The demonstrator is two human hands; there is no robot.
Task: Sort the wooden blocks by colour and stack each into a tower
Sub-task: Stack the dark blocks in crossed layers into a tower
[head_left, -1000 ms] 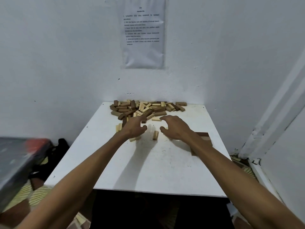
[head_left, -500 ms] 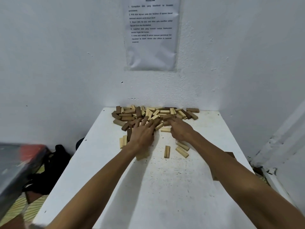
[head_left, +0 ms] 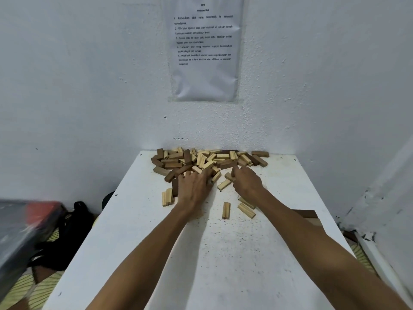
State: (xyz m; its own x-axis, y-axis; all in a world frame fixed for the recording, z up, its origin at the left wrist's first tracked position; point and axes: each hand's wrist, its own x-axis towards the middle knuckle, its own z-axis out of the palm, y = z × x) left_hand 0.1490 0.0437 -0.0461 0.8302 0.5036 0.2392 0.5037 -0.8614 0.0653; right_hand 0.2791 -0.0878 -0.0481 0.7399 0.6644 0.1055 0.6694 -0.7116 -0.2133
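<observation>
A heap of light and dark brown wooden blocks lies against the wall at the far end of the white table. My left hand lies palm down at the heap's near edge, fingers spread over several blocks. My right hand reaches into the heap beside a light block; its fingertips are hidden behind the hand. Loose light blocks lie nearer me: a pair left of my left hand, one between my hands, one and two more under my right wrist. A dark block lies by my left hand.
A brown flat board sits at the table's right edge behind my right forearm. A printed sheet hangs on the wall. A black bag and a blurred grey and red object are on the left, below table level.
Both hands moved forward from the loose blocks in mid-table into the heap's near edge. The camera has tilted up and closer.
</observation>
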